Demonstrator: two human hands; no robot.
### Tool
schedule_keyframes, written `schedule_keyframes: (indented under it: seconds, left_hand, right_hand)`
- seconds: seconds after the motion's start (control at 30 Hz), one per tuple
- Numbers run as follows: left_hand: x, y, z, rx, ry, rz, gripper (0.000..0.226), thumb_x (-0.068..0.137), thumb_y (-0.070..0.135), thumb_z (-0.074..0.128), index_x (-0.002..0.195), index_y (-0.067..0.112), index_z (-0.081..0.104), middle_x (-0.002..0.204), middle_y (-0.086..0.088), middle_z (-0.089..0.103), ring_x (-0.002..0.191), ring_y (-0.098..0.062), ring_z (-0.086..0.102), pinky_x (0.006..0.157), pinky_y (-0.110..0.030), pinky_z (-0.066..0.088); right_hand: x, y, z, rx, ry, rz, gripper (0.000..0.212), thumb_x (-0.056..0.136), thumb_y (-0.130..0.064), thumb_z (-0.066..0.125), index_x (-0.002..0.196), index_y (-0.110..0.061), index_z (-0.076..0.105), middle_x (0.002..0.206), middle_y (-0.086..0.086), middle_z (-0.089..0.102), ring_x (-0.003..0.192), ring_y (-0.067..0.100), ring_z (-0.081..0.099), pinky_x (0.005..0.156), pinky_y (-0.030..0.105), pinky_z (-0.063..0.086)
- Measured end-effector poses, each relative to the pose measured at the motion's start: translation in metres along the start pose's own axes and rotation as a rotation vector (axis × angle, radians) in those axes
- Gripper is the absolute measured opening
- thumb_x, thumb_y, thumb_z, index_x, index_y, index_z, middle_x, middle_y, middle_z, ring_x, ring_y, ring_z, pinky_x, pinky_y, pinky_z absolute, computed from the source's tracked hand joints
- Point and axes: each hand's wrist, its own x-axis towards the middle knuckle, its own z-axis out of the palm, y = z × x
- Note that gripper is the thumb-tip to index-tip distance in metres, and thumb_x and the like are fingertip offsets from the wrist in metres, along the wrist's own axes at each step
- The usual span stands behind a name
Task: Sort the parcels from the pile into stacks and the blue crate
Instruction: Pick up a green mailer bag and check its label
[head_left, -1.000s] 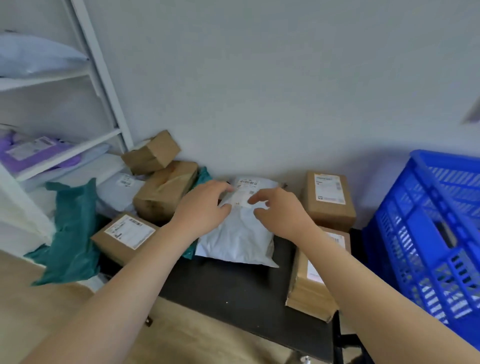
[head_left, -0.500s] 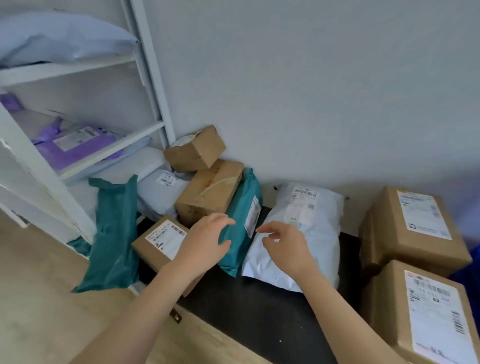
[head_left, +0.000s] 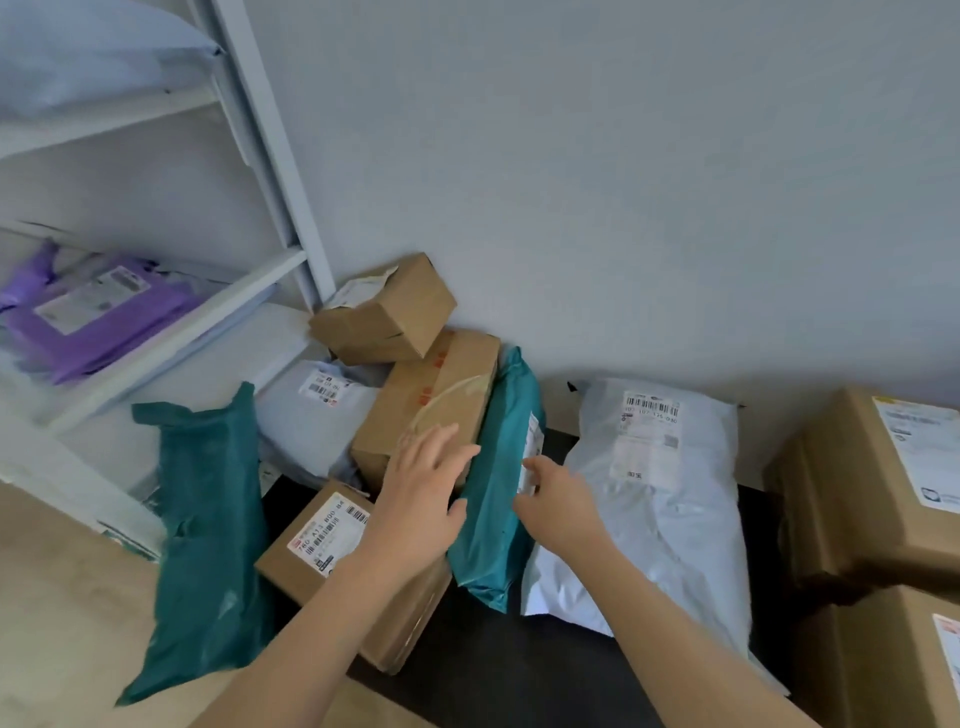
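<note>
While open-fingered, left hand (head_left: 421, 499) and right hand (head_left: 558, 506) at teal mailer (head_left: 491, 545); purple mailer (head_left: 104, 317) on shelf (head_left: 218, 309).

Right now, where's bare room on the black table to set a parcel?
Bare black tabletop in front, between the labelled brown cardboard box, teal plastic mailer and white plastic mailer. Thin strip between white mailer and right-hand brown boxes. Crowded: left pile by the wall.

White shelving (head_left: 262, 156) against grey wall (head_left: 623, 182); light wooden floor (head_left: 62, 597); black tabletop (head_left: 493, 649).
</note>
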Motion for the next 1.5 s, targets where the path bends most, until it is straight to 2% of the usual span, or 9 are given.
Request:
schedule_keyframes:
  seconds: [0.3, 0.53, 0.67, 0.87, 1.0, 1.13, 1.3, 1.4, 1.5]
  left_hand:
    - [0.038, -0.025, 0.006, 0.006, -0.14, 0.091, 0.053, 0.093, 0.023, 0.054, 0.144, 0.029, 0.037, 0.158, 0.002, 0.016, 0.147, -0.018, 0.007, 0.119, -0.045, 0.008]
    - [0.046, -0.032, 0.008, -0.127, -0.131, 0.125, 0.048, 0.094, 0.022, 0.054, 0.14, 0.028, 0.041, 0.154, 0.007, 0.021, 0.142, -0.014, 0.021, 0.115, -0.029, 0.019]
    - [0.051, -0.028, 0.009, -0.211, -0.133, 0.103, 0.047, 0.094, 0.018, 0.055, 0.139, 0.023, 0.044, 0.152, 0.007, 0.025, 0.131, -0.015, 0.038, 0.108, -0.023, 0.029]
    - [0.064, -0.007, -0.001, -0.55, -0.15, -0.152, 0.049, 0.097, 0.029, 0.053, 0.142, 0.019, 0.039, 0.144, 0.003, 0.042, 0.132, -0.013, 0.039, 0.104, -0.022, 0.029]
    - [0.079, 0.012, -0.009, -0.857, -0.23, -0.369, 0.058, 0.092, 0.044, 0.055, 0.139, 0.014, 0.039, 0.13, 0.002, 0.053, 0.107, -0.014, 0.056, 0.092, -0.029, 0.046]
    - [0.084, 0.021, -0.019, -0.989, -0.219, -0.424, 0.044, 0.087, 0.048, 0.062, 0.119, 0.023, 0.045, 0.104, 0.012, 0.057, 0.081, 0.001, 0.053, 0.064, -0.018, 0.042]
    - [0.092, 0.025, -0.027, -1.302, -0.342, -0.657, 0.104, 0.051, 0.062, 0.084, 0.136, 0.015, 0.046, 0.126, -0.004, 0.06, 0.108, -0.023, 0.059, 0.084, -0.035, 0.05]
    - [0.094, 0.023, -0.021, -1.378, -0.33, -0.703, 0.088, 0.049, 0.043, 0.087, 0.126, 0.011, 0.058, 0.107, -0.012, 0.071, 0.094, -0.029, 0.068, 0.074, -0.035, 0.055]
    - [0.093, 0.023, -0.023, -1.382, -0.311, -0.67, 0.047, 0.068, 0.022, 0.081, 0.11, 0.008, 0.068, 0.093, -0.014, 0.074, 0.089, -0.032, 0.07, 0.084, -0.041, 0.056]
  right_hand:
    - [0.027, -0.011, 0.04, -0.04, -0.035, 0.258, 0.059, 0.082, -0.044, 0.066, 0.12, -0.008, 0.038, 0.113, 0.009, 0.06, 0.1, 0.026, 0.063, 0.082, 0.037, 0.054]
    - [0.033, -0.007, 0.036, 0.029, -0.052, 0.275, 0.01, 0.089, -0.019, 0.052, 0.087, -0.012, 0.047, 0.099, 0.013, 0.067, 0.09, 0.028, 0.067, 0.083, 0.037, 0.055]
    - [0.033, -0.009, 0.029, 0.135, 0.031, 0.241, 0.028, 0.089, -0.011, 0.05, 0.067, -0.016, 0.034, 0.068, 0.0, 0.043, 0.07, 0.019, 0.049, 0.067, 0.032, 0.044]
    - [0.021, -0.028, -0.006, 0.166, 0.298, 0.11, 0.027, 0.091, -0.014, 0.05, 0.069, -0.014, 0.036, 0.063, -0.003, 0.039, 0.055, 0.009, 0.033, 0.047, 0.02, 0.025]
    - [0.008, -0.042, -0.03, 0.069, 0.381, -0.021, 0.027, 0.089, -0.013, 0.051, 0.068, -0.017, 0.034, 0.06, -0.003, 0.039, 0.054, 0.009, 0.032, 0.049, 0.023, 0.026]
    - [-0.008, -0.048, -0.037, -0.049, 0.41, -0.173, 0.025, 0.082, -0.012, 0.055, 0.066, -0.019, 0.036, 0.059, -0.002, 0.044, 0.054, 0.012, 0.036, 0.053, 0.027, 0.031]
    - [-0.021, -0.053, -0.031, -0.003, 0.397, -0.281, 0.008, 0.074, -0.02, 0.061, 0.066, -0.017, 0.058, 0.086, 0.005, 0.073, 0.082, 0.024, 0.068, 0.072, 0.038, 0.055]
    - [-0.029, -0.06, -0.036, 0.124, 0.381, -0.272, 0.013, 0.074, -0.028, 0.066, 0.065, -0.019, 0.067, 0.087, -0.003, 0.075, 0.084, 0.015, 0.069, 0.078, 0.036, 0.056]
    - [-0.034, -0.059, -0.053, 0.334, 0.5, -0.158, 0.018, 0.081, -0.031, 0.068, 0.07, -0.017, 0.07, 0.093, -0.011, 0.073, 0.086, 0.006, 0.067, 0.08, 0.026, 0.053]
